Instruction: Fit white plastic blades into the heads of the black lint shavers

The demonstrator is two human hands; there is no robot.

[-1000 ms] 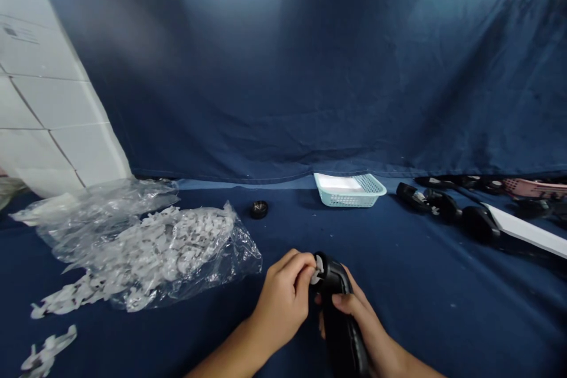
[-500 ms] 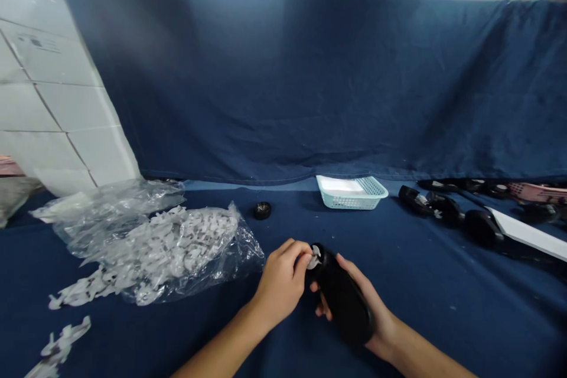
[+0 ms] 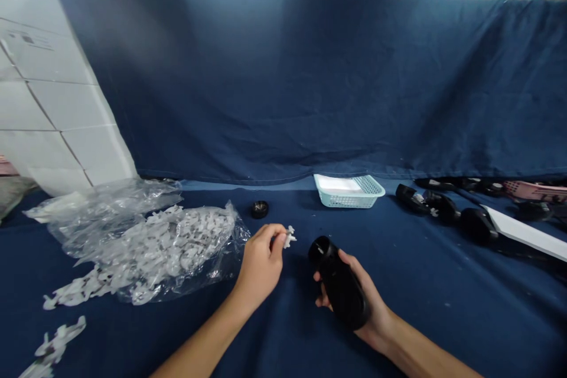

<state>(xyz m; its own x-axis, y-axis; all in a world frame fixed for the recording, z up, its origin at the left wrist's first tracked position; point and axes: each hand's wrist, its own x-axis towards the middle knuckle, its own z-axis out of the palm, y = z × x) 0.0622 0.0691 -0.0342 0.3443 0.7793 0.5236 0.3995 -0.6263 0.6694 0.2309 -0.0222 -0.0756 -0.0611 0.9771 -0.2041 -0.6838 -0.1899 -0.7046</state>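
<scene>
My left hand (image 3: 263, 254) pinches a small white plastic part (image 3: 289, 237) between thumb and fingertips, held up over the blue cloth. To its right, my right hand (image 3: 370, 307) is wrapped round a black bottle-shaped housing (image 3: 343, 289), tilted with its open end up and toward the left. Something small and pale shows inside that opening; I cannot make out what it is. A gap separates the white part from the housing. Left of my left hand lies a clear plastic bag (image 3: 177, 248) spilling many similar white parts.
A small round black cap (image 3: 259, 209) sits beyond my left hand. Farther back stands a light blue basket (image 3: 349, 199) with white paper in it. Black pieces (image 3: 478, 225), a white strip (image 3: 527, 231) and a pink basket (image 3: 535, 191) are on the right. Loose white parts (image 3: 55, 345) lie front left.
My left hand has drawn back to the left from the housing's opening, with the white part in its fingertips. My right hand still holds the housing in nearly the same place.
</scene>
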